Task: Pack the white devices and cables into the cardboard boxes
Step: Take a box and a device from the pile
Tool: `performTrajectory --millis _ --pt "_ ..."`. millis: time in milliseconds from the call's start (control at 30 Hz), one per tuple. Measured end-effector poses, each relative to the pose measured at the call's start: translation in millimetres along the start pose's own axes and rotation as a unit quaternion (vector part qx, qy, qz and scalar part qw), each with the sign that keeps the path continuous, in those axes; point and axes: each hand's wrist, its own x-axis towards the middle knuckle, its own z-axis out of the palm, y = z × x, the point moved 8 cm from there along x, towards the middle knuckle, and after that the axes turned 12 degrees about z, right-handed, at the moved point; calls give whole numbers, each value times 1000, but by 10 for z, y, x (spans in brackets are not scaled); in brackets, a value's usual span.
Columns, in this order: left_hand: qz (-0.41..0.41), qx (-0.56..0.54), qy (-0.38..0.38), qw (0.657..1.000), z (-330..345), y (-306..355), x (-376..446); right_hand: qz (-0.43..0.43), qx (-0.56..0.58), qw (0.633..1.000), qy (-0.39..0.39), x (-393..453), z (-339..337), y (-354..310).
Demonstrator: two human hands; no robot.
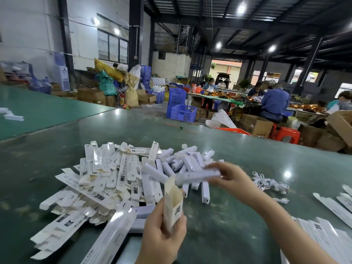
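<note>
The green table (238,216) carries all stock; it extends beyond both hands on every side. The pile of flat cardboard boxes (106,180) lies to the left of the left hand and beyond it; the boxes overlap too heavily to count, but there are dozens. The heap of white devices (182,161) lies beyond the left hand and just below and left of the right hand; well over ten are visible, exact number not determinable. The bundle of white cables (270,182) lies on the table to the right of the right hand, near it; individual cables cannot be separated. More flat packs (335,206) lie further right of the right forearm; at least four show.

The left hand (163,237) is clamped around one opened box (173,202), held upright with its open mouth and raised flap at the top; count: one. The right hand (228,177) is closed by thumb and fingertips on one white device (198,177); motion blur softens its outline; count: one.

Governing relation: the device's long axis runs nearly horizontal, left to right, with its free left end just above and beside the box mouth; the box's long axis is vertical. The likely next step requires tilting the device end-down to align both axes before insertion; the right hand carries this motion, the left steadies the box.
</note>
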Motion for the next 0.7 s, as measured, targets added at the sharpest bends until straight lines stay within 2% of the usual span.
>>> performTrajectory --millis 100,200,267,333,433,500,633,700 --pt "-15 -1 18 1000 15 36 8 -69 154 984 51 -191 -288 -513" --pt "-61 -44 38 996 16 -10 21 -122 265 956 18 -423 -343 -976" --pt "-67 -54 20 996 52 22 37 -168 230 958 -3 -587 -261 -1251" --pt "-69 -42 16 997 51 25 37 -208 138 968 9 -710 -172 -1450" --pt "-80 -27 20 996 29 -3 35 -219 53 974 34 -765 -126 -1561" --pt "-82 -28 14 996 37 9 38 -217 33 975 46 -772 -126 -1558" --pt "-82 -25 3 996 37 11 27 -214 71 973 42 -764 -124 -1513" --pt "-81 -22 0 996 40 11 29 -206 39 977 40 -732 -110 -1494"
